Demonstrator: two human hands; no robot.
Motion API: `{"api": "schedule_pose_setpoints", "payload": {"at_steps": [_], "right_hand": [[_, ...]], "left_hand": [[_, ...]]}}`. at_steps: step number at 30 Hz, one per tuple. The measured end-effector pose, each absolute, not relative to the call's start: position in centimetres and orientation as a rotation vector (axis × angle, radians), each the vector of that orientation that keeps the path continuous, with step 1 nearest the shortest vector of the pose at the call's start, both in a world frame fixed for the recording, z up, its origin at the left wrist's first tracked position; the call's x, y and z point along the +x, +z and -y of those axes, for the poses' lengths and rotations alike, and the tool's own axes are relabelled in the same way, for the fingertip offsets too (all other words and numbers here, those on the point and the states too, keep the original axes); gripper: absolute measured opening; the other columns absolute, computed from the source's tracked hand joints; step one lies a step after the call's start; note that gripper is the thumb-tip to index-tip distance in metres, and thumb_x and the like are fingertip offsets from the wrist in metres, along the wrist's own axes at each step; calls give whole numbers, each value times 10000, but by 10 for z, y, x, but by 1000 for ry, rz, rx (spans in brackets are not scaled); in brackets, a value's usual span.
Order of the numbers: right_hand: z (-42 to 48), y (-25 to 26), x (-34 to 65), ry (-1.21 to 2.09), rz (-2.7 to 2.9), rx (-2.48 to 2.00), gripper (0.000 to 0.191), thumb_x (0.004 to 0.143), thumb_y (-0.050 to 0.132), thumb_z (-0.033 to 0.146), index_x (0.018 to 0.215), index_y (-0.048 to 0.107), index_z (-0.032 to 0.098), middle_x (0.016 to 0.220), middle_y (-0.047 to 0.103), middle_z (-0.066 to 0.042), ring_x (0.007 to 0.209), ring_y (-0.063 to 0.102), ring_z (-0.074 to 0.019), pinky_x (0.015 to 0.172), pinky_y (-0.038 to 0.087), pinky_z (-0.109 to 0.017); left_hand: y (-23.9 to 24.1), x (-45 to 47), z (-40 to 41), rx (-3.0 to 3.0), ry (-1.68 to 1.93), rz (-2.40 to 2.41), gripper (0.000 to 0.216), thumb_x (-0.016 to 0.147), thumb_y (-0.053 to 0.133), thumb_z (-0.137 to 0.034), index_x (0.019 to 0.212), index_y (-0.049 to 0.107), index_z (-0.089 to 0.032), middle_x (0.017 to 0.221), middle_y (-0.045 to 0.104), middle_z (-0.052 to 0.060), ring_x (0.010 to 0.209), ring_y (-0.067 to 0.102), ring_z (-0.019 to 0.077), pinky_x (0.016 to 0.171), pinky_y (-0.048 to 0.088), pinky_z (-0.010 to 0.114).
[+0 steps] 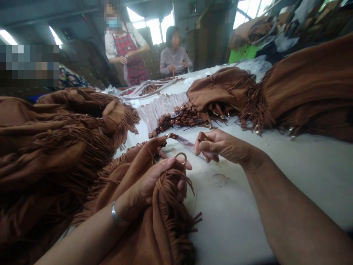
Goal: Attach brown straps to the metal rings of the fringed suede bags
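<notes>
My left hand (pixel 147 180) is closed around the edge of a brown suede fringed bag (pixel 125 184). A gold-coloured metal ring (pixel 185 155) stands up by its thumb and fingertips. Right of it, my right hand (pixel 220 145) pinches the brown end of a strap (pixel 190 144) whose middle is wrapped in clear plastic. The strap's far end meets a metal fitting (pixel 168 135) at the bag's other corner. Long fringe (pixel 172 206) hangs below my left hand, and a silver bracelet (pixel 114 212) circles that wrist.
Brown fringed suede pieces (pixel 55 132) are heaped at the left, and more bags (pixel 311 84) lie at the right. Several plastic-wrapped straps (pixel 165 106) are bundled on the white table (pixel 231 206). Two people (pixel 129 55) (pixel 176 59) work across the table.
</notes>
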State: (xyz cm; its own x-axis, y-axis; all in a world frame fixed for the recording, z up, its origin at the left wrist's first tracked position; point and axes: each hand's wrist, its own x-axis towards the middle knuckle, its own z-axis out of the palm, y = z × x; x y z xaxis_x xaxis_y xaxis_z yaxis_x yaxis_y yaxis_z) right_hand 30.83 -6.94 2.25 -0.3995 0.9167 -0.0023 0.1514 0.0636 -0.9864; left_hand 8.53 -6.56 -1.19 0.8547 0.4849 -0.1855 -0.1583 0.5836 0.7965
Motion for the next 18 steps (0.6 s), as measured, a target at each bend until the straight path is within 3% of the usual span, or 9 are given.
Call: {"api": "schedule_pose_setpoints", "payload": {"at_steps": [3, 6, 10, 14, 18], "right_hand": [[71, 24, 310, 1457, 1762, -1017, 486, 836, 510, 578, 814, 557, 95, 550, 450, 25, 473, 421, -75, 426, 333, -187], [72, 23, 303, 1535, 1794, -950, 363, 907, 454, 470, 867, 503, 113, 605, 460, 21, 486, 399, -69, 441, 343, -184], [68, 19, 296, 1558, 1658, -992, 252, 900, 500, 371, 879, 489, 121, 587, 435, 41, 457, 354, -53, 399, 297, -156], [64, 15, 300, 1514, 1607, -1060, 266, 860, 566, 352, 929, 567, 95, 585, 448, 40, 450, 357, -43, 386, 286, -139], [64, 14, 304, 1515, 1703, -1101, 308, 835, 589, 399, 813, 599, 93, 561, 464, 31, 451, 393, -47, 403, 320, -149]], "left_hand": [[-10, 82, 66, 805, 421, -372, 324, 885, 408, -470, 944, 525, -175, 614, 498, 12, 531, 530, 142, 541, 449, 265], [-10, 80, 64, 734, 414, -363, 329, 871, 436, -481, 931, 528, -171, 625, 494, 7, 524, 519, 130, 535, 447, 259], [-9, 80, 62, 695, 396, -372, 337, 840, 497, -482, 915, 533, -156, 671, 538, 20, 501, 520, 122, 498, 449, 250], [-10, 83, 59, 710, 382, -378, 346, 890, 406, -467, 950, 534, -151, 571, 518, 12, 453, 507, 129, 466, 434, 241], [-14, 85, 57, 632, 408, -345, 312, 903, 384, -415, 971, 535, -150, 736, 550, 32, 460, 503, 115, 433, 436, 247]]}}
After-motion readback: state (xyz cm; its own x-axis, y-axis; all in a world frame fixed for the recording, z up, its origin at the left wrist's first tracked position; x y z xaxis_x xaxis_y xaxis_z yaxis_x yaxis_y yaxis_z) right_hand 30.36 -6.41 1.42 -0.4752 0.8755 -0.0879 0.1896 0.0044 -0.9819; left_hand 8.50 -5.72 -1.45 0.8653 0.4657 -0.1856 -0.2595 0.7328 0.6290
